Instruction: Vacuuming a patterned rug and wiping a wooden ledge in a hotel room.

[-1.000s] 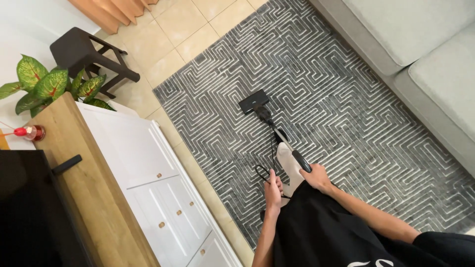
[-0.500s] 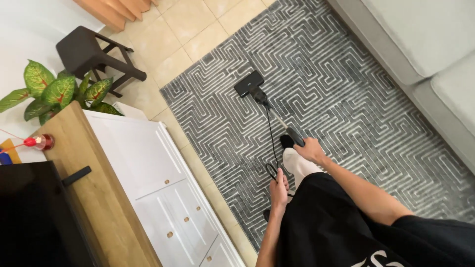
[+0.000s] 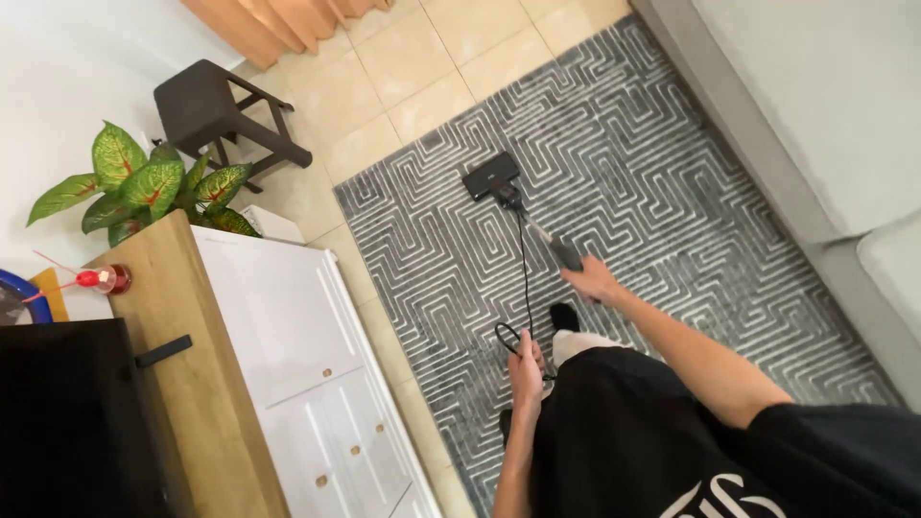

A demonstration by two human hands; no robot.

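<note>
A slim stick vacuum cleaner (image 3: 523, 211) is held at its dark handle by the right hand (image 3: 593, 280), whose fingers are closed around the grip; its flat, rectangular black head (image 3: 491, 178) is rested on the rug (image 3: 672, 192) well ahead of the person, with the thin wand slanted back toward the hand. A thin black power cord (image 3: 524, 278) is seen hanging from the wand down to the left hand (image 3: 526, 362), where it is pinched in a small loop between closed fingers. The rug is a flat-woven rectangle in dark grey, covered with a pale maze-like line pattern, and it is laid over glossy beige square floor tiles (image 3: 422, 58). A foot in a pale sock and dark slipper (image 3: 566, 331) is planted on the rug just beside the left hand. To the left, a low cabinet (image 3: 288, 364) is set with smooth white panelled doors, small round brass knobs and a matt wooden top. On that top a small red object (image 3: 96, 279) and a dark flat screen (image 3: 67, 422) are placed. A broad-leaved green and yellow plant (image 3: 144, 187) is stood beyond the cabinet, beside a dark square stool (image 3: 216, 105). A grey upholstered sofa (image 3: 815, 105) is set along the rug's right edge.
</note>
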